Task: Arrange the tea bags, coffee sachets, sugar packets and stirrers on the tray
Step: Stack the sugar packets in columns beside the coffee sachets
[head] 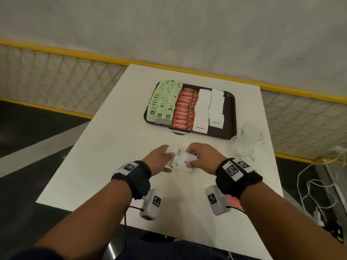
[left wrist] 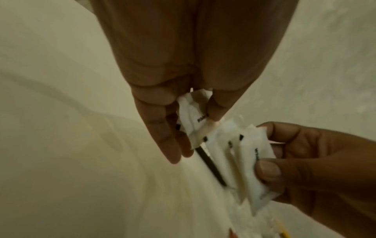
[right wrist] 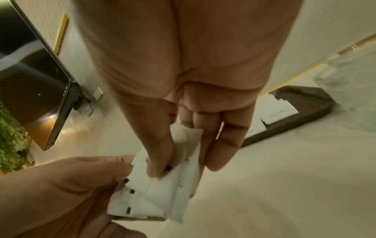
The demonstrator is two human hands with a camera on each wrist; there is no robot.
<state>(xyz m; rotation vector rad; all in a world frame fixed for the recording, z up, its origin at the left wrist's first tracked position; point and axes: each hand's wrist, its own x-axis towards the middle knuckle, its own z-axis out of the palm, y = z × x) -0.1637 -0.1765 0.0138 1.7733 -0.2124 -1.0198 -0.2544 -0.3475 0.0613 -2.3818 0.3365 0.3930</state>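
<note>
Head view | both hands (head: 159, 158) (head: 203, 157) hold sugar packets (head: 181, 162) | orientation unclear

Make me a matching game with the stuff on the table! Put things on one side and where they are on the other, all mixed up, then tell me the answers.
Things:
1. green tea bags
2. red coffee sachets
3. glass cups
4. loose sugar packets

Places:
A. on the table, just right of the tray
B. held between both hands
C. left end of the tray
D. middle of the tray, between green and white rows

Pairs: 1-C, 2-D, 3-A, 4-B
</note>
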